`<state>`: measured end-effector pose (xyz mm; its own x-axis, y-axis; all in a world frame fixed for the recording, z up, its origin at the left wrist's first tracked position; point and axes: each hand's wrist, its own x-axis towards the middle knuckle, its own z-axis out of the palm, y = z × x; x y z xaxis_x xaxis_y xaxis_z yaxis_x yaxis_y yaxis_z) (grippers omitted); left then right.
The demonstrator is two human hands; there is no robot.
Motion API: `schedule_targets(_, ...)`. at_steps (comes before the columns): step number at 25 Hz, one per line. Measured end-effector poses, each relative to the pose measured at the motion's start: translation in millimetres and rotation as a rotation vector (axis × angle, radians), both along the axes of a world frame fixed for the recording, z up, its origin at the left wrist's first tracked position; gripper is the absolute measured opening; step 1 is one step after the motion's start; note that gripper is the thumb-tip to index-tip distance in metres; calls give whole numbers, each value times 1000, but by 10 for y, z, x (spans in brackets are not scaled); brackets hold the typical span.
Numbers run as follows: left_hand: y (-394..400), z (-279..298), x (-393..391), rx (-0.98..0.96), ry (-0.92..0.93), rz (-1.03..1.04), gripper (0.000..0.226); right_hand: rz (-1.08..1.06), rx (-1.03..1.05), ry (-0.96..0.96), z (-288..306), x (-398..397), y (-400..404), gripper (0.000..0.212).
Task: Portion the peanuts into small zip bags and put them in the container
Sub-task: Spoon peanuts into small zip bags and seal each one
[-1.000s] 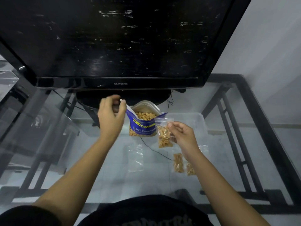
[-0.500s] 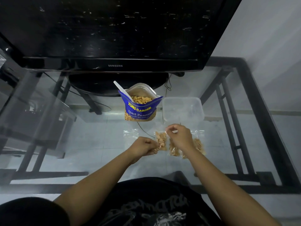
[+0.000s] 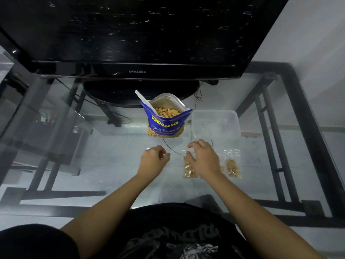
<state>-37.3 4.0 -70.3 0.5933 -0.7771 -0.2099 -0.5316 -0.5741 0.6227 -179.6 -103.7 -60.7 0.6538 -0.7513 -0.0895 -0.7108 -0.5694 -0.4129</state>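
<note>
Right hand [image 3: 204,159] rests on filled zip bag [image 3: 189,168] at frame centre on glass surface [image 3: 115,165], fingers relaxed. Left hand [image 3: 154,159] loosely curled, holding nothing. Peanut bag [image 3: 165,124] and container [image 3: 216,126] just above.

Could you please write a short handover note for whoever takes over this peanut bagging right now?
Left hand: loosely curled, holding nothing visible.
Right hand: fingers on a filled zip bag lying on the glass table.
Another filled zip bag lies to its right.
Open peanut bag stands behind with a white spoon in it.
Clear container holds no bags yet.
Left: move the filled bags into the container and portion more.
</note>
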Motion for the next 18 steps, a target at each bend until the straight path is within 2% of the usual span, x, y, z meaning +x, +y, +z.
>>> schedule_targets(3,107,-137,394,30,-136,3,33,133,151,-85,-101,295,69,29)
schedule_targets(6,145,-247,555,137,-160,-97,45,145,272,-17,-187,624,169,40)
schedule_targets(8,146,-290,534,128,-168,-160,37,133,320,53,-226,753,224,41)
schedule_targets(10,144,-283,494,83,-152,-157,22,126,322,50,-261,779,246,27)
schedule_targets(12,140,-208,485,26,-52,-135,11,88,359,2,-266,724,235,16)
schedule_targets(14,125,-61,499,-31,92,-92,7,1,492,-104,-212,655,219,14)
schedule_targets(18,66,348,484,-242,593,187,5,-259,886,-507,160,609,202,27)
